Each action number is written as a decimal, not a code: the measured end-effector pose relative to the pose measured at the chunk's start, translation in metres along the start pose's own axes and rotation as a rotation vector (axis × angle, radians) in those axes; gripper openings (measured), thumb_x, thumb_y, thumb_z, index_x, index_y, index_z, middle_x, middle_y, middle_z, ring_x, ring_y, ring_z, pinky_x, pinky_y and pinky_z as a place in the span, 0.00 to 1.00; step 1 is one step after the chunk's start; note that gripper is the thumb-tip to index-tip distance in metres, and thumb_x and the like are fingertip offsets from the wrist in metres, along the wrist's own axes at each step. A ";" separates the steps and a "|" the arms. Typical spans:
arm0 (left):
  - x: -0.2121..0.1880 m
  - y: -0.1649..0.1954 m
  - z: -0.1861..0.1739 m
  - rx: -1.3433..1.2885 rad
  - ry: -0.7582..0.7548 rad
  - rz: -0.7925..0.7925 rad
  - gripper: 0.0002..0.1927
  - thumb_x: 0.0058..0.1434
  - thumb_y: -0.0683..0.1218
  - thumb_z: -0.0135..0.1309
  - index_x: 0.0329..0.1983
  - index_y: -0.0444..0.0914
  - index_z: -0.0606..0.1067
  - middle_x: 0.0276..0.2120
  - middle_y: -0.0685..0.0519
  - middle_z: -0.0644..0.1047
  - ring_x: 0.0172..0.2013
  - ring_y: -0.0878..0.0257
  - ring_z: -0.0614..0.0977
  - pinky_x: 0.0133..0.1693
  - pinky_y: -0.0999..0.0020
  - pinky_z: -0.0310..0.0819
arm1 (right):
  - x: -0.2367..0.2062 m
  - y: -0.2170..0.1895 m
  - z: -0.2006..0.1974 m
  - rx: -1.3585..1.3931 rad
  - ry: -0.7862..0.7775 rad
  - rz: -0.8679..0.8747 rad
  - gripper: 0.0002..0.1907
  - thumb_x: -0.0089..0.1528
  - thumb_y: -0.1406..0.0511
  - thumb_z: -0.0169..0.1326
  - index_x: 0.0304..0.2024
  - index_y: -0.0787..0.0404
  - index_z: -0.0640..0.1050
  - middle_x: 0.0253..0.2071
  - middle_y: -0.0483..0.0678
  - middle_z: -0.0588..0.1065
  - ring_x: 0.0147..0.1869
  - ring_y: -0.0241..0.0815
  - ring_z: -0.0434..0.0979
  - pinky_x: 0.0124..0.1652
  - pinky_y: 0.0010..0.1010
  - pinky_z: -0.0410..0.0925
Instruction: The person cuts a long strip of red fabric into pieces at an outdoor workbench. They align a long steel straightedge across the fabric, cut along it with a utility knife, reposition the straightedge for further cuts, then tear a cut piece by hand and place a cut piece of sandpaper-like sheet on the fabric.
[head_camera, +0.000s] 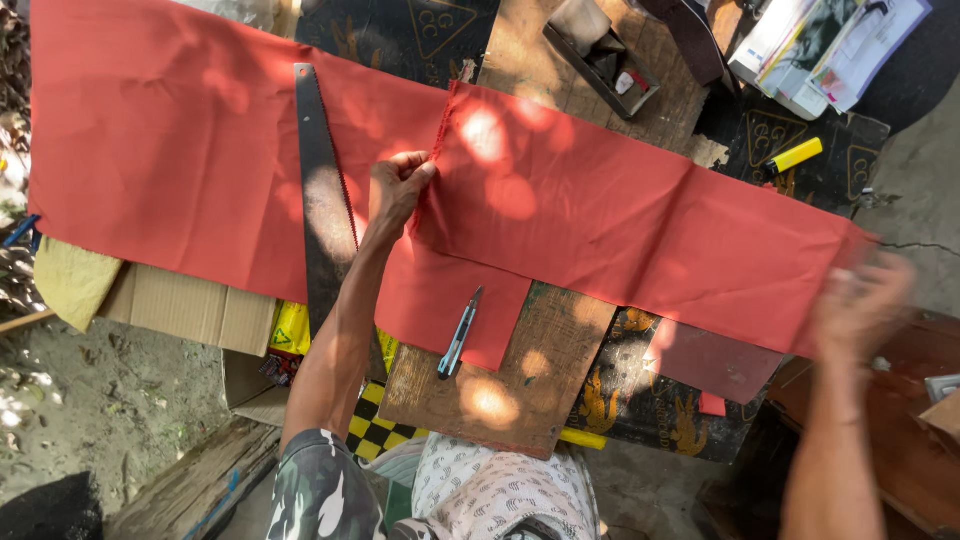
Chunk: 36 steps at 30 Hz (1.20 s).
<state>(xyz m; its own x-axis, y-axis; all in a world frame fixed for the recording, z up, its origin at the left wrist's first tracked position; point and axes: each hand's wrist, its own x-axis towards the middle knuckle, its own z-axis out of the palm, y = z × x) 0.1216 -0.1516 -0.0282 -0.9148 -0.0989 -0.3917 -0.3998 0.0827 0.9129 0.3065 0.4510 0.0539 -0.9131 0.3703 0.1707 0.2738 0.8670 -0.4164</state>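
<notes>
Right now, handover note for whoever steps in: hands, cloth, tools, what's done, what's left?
Left hand: pinching the frayed edge of the red cloth near the middle of the boards.
Right hand: blurred, at the cloth's far right end; grip cannot be told.
Cloth: spread across the wooden boards, right section overlapping the left one.
Tools: saw blade lies on the cloth left of the left hand; utility knife rests on the cloth's lower flap, untouched. Yellow marker sits beyond the cloth, upper right.
Done: cloth laid out.
Left: no cut in progress is visible.
</notes>
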 end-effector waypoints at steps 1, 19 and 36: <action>-0.002 0.000 -0.002 0.032 0.031 0.000 0.14 0.61 0.41 0.62 0.49 0.30 0.80 0.33 0.55 0.83 0.31 0.73 0.80 0.35 0.75 0.77 | 0.000 -0.039 0.027 0.269 0.005 -0.147 0.11 0.77 0.61 0.52 0.47 0.64 0.75 0.54 0.55 0.71 0.55 0.46 0.74 0.56 0.34 0.71; -0.012 0.015 -0.011 0.057 -0.009 0.170 0.18 0.62 0.43 0.62 0.52 0.30 0.78 0.40 0.46 0.85 0.43 0.62 0.88 0.44 0.69 0.84 | -0.013 -0.427 0.284 0.997 -0.541 0.317 0.14 0.63 0.62 0.60 0.44 0.67 0.77 0.31 0.41 0.76 0.30 0.25 0.72 0.28 0.19 0.65; 0.003 0.007 -0.015 0.103 0.043 0.149 0.20 0.63 0.40 0.58 0.58 0.33 0.76 0.41 0.47 0.84 0.37 0.64 0.84 0.39 0.69 0.82 | -0.008 -0.406 0.296 1.171 -0.632 0.430 0.12 0.60 0.69 0.64 0.44 0.70 0.79 0.31 0.43 0.80 0.31 0.28 0.76 0.31 0.21 0.69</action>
<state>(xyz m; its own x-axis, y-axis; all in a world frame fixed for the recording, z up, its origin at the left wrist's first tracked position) 0.1168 -0.1666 -0.0208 -0.9619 -0.1202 -0.2456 -0.2659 0.2004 0.9430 0.1130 -0.0027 -0.0428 -0.8889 0.0498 -0.4554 0.4418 -0.1693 -0.8810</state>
